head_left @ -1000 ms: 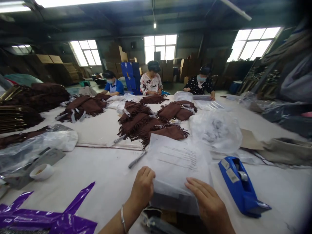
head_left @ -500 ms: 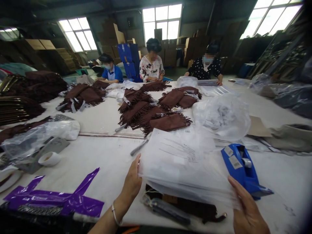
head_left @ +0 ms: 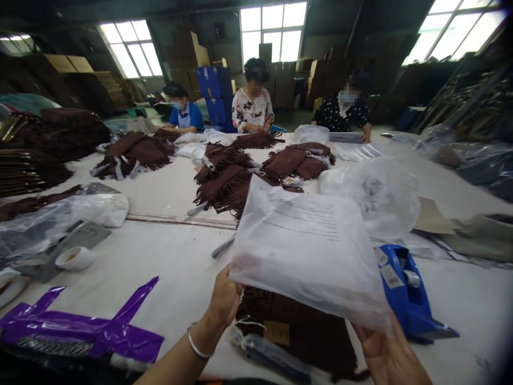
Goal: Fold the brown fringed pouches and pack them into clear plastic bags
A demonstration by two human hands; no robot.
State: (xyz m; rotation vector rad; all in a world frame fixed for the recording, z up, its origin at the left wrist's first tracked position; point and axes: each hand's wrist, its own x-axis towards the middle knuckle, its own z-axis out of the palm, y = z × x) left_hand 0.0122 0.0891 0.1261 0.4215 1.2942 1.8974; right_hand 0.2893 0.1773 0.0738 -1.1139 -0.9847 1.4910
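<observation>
Both of my hands hold up a translucent white plastic bag [head_left: 306,251] by its lower edges, with a printed paper sheet visible through it. My left hand [head_left: 222,302] pinches the bag's left corner, and my right hand [head_left: 385,347] grips the right corner. Beneath the bag, a dark brown suede fringed bag [head_left: 296,342] lies flat on the table with a kraft tag [head_left: 276,332] on it. A black strap [head_left: 272,356] with thin string lies across its near side. My hands are not touching the suede item.
A blue tape dispenser [head_left: 404,289] stands close to my right hand. A marker [head_left: 223,247] lies on the white table [head_left: 168,278]. Purple plastic [head_left: 76,331] lies at left. Several fringed brown suede piles [head_left: 220,182] fill the middle, and co-workers [head_left: 253,99] work beyond them.
The plastic bag has risen from the table and swung up between my hands. The brown fringed item underneath now shows more fully, and my view has tilted slightly.
</observation>
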